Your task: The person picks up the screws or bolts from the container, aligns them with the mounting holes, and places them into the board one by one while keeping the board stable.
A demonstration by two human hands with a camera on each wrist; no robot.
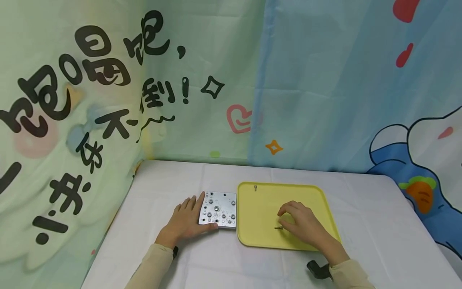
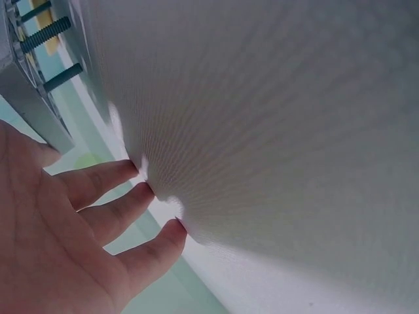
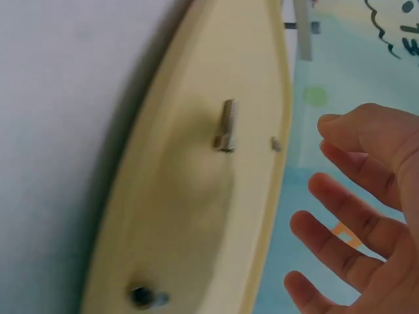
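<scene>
Hidden, cropped and blurred parts

The left hand (image 1: 185,222) covers the metal plate's (image 1: 218,209) left edge; in the left wrist view the plate (image 2: 26,85) is cut off at the corner — only a sliver shows. The right hand (image 1: 304,224) hides part of the yellow tray (image 1: 260,237) and one end of a screw (image 1: 277,227). Another screw (image 1: 255,187) is too small to read — and in the right wrist view a dark object (image 3: 145,296) is blurred.

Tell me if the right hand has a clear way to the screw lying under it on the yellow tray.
Probably yes: the right hand hovers open over the screw on the yellow tray, with nothing between them.
</scene>
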